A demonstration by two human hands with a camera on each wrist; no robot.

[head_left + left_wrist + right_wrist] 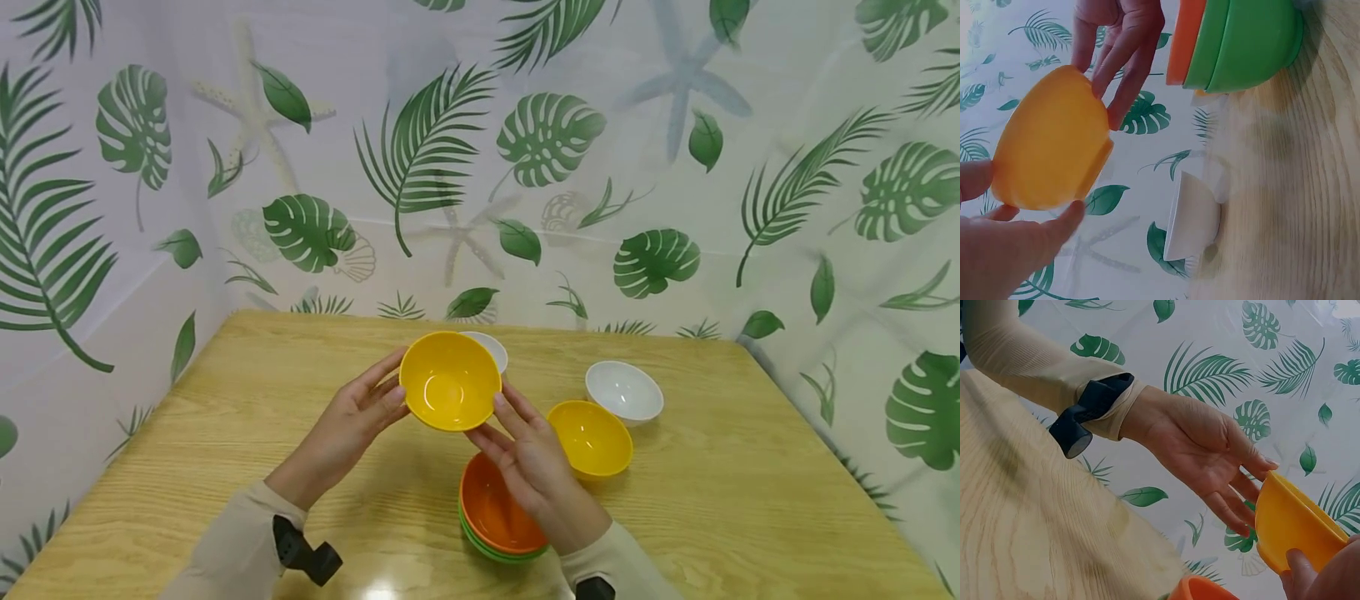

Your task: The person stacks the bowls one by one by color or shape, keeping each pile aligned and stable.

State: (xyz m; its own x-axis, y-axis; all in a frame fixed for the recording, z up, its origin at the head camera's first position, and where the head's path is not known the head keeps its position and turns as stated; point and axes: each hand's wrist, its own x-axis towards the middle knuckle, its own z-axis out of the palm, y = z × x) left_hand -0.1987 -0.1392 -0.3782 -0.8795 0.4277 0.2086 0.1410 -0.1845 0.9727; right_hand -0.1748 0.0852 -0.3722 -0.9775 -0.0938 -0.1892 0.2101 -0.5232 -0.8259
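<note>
A yellow bowl [450,379] is held up above the table, tilted so that its inside faces the head camera. My left hand [341,433] grips its left side, thumb near the rim and fingers behind. On the right side my right hand [536,462] pinches it between thumb and fingers, as the left wrist view shows from behind the bowl [1054,144]. Below the right hand, partly covered by it, an orange bowl [495,504] sits nested on two green bowls [1254,50].
A second yellow bowl [592,442] stands right of the stack, touching or close to a white bowl [626,387] behind it. Another white bowl [492,350] is partly hidden behind the raised bowl. A leaf-patterned covering [555,250] rises behind the wooden table [750,500].
</note>
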